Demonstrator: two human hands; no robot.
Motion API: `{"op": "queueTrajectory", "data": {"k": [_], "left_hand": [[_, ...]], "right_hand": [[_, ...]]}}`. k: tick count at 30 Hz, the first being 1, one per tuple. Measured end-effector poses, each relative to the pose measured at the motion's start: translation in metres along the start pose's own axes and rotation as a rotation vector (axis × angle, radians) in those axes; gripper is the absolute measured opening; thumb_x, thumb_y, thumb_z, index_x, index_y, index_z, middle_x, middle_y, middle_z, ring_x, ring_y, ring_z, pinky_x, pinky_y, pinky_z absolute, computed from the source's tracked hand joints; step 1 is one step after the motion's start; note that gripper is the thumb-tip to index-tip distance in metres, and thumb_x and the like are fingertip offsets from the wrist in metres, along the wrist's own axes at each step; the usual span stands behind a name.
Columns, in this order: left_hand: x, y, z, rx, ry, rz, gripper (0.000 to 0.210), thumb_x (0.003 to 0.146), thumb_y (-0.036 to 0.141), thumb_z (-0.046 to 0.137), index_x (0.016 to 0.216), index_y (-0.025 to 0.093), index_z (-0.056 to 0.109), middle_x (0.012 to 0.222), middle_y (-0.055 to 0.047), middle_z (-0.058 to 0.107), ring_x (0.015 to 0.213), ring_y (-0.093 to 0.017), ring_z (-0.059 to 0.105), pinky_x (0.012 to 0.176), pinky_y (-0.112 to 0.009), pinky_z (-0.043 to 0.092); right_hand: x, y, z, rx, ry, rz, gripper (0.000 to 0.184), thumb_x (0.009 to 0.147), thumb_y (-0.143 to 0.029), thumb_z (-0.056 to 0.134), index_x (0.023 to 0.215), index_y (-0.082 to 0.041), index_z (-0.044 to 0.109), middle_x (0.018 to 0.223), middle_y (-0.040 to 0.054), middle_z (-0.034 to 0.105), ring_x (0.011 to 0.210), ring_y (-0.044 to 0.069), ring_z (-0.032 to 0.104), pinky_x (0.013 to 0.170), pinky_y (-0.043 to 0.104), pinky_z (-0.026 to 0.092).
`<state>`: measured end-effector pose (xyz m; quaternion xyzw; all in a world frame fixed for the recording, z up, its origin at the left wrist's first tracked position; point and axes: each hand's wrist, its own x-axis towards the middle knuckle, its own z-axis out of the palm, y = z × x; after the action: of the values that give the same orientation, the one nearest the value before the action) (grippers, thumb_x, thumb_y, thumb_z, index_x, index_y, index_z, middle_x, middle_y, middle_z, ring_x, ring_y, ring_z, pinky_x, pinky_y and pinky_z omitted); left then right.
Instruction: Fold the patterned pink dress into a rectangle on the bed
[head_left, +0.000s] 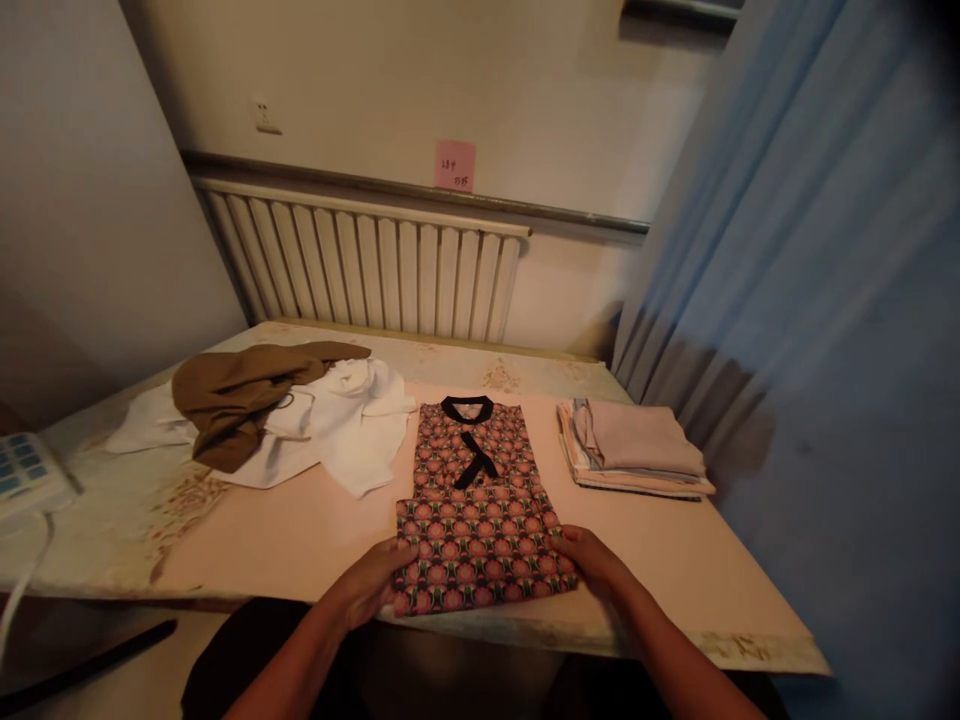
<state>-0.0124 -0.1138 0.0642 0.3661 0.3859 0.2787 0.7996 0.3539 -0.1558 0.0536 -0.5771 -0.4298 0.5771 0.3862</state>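
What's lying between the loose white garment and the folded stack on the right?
In the head view, the patterned shirt lies between the white garment and the folded stack, with the left hand and right hand gripping its near fold.

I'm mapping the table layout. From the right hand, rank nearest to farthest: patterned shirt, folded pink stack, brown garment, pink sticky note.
1. Floral patterned shirt with black collar, under the right hand.
2. Folded pink cloth stack, right.
3. Crumpled brown garment, far left.
4. Pink sticky note, on the wall.

On the table [300, 540], the patterned shirt [476, 500] lies at the near edge, a hand at each lower corner. A loose clothes heap [277, 420] lies left, a folded stack [637, 450] right. At the left edge sits perhaps a telephone [26, 475].
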Motion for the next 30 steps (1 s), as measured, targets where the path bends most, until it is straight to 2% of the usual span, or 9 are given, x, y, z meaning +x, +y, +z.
{"op": "queueTrajectory", "data": {"k": [4,7,12,14,17,20,23,26,30], "left_hand": [[0.022,0.017,0.003,-0.193,0.009,-0.023,0.051,0.072,0.033,0.078,0.114,0.01,0.062,0.106,-0.018,0.073,0.104,-0.03,0.069,0.096,-0.043,0.052],[0.036,0.029,0.006,-0.26,0.011,-0.057,0.05,0.072,0.021,0.075,0.118,0.01,0.059,0.106,-0.017,0.073,0.105,-0.031,0.068,0.095,-0.046,0.053],[0.047,0.054,-0.001,-0.272,-0.082,0.113,0.054,0.071,0.01,0.072,0.123,0.015,0.056,0.111,-0.013,0.072,0.104,-0.028,0.069,0.095,-0.044,0.053],[0.058,0.063,-0.005,-0.259,-0.029,0.123,0.053,0.071,0.01,0.07,0.122,0.016,0.056,0.108,-0.012,0.073,0.1,-0.027,0.07,0.091,-0.043,0.055],[0.077,0.066,-0.006,-0.213,0.133,0.075,0.049,0.071,0.01,0.068,0.118,0.016,0.057,0.098,-0.011,0.075,0.089,-0.027,0.073,0.081,-0.042,0.059],[0.088,0.061,-0.007,-0.205,0.18,0.039,0.038,0.076,0.021,0.068,0.112,0.014,0.06,0.092,-0.012,0.076,0.085,-0.028,0.074,0.076,-0.042,0.06],[0.081,0.051,-0.011,-0.187,0.189,0.028,0.037,0.077,0.035,0.071,0.106,0.013,0.062,0.091,-0.014,0.076,0.087,-0.029,0.073,0.075,-0.04,0.06],[0.06,0.039,-0.016,-0.092,0.215,0.036,0.045,0.073,0.047,0.074,0.102,0.013,0.064,0.093,-0.013,0.076,0.088,-0.028,0.073,0.074,-0.036,0.059],[0.033,0.017,-0.015,0.065,0.311,0.04,0.06,0.067,0.056,0.076,0.109,0.015,0.062,0.101,-0.012,0.075,0.087,-0.027,0.073,0.072,-0.035,0.057]], "right_hand": [[0.023,-0.015,0.007,0.109,-0.038,-0.009,0.043,0.062,-0.051,0.075,0.087,-0.017,0.068,0.081,0.0073,0.075,0.08,0.024,0.071,0.083,0.041,0.053],[0.035,-0.027,0.012,0.152,-0.064,-0.014,0.04,0.059,-0.043,0.076,0.089,-0.018,0.068,0.08,0.0067,0.075,0.077,0.025,0.071,0.082,0.041,0.054],[0.046,-0.045,0.003,0.235,-0.097,-0.093,0.05,0.06,-0.039,0.076,0.105,-0.02,0.066,0.098,0.0069,0.075,0.086,0.025,0.071,0.087,0.043,0.053],[0.056,-0.045,-0.002,0.252,-0.025,-0.116,0.05,0.06,-0.04,0.076,0.105,-0.02,0.066,0.098,0.0067,0.075,0.086,0.026,0.071,0.086,0.043,0.053],[0.075,-0.034,-0.003,0.216,0.105,-0.083,0.042,0.055,-0.038,0.076,0.091,-0.019,0.068,0.084,0.0052,0.076,0.082,0.028,0.071,0.082,0.043,0.054],[0.087,-0.02,-0.003,0.176,0.165,-0.059,0.034,0.054,-0.037,0.074,0.082,-0.02,0.067,0.074,0.003,0.075,0.077,0.027,0.071,0.079,0.041,0.055],[0.09,-0.013,-0.005,0.14,0.193,-0.056,0.033,0.055,-0.038,0.071,0.081,-0.02,0.067,0.074,0.0024,0.074,0.076,0.026,0.071,0.077,0.039,0.055],[0.088,-0.01,-0.006,0.103,0.211,-0.057,0.033,0.057,-0.041,0.069,0.083,-0.02,0.067,0.075,0.0029,0.075,0.078,0.026,0.07,0.076,0.039,0.055],[0.089,-0.01,-0.005,0.055,0.23,-0.06,0.034,0.059,-0.043,0.068,0.083,-0.02,0.067,0.076,0.0037,0.074,0.079,0.026,0.07,0.075,0.039,0.055]]}}
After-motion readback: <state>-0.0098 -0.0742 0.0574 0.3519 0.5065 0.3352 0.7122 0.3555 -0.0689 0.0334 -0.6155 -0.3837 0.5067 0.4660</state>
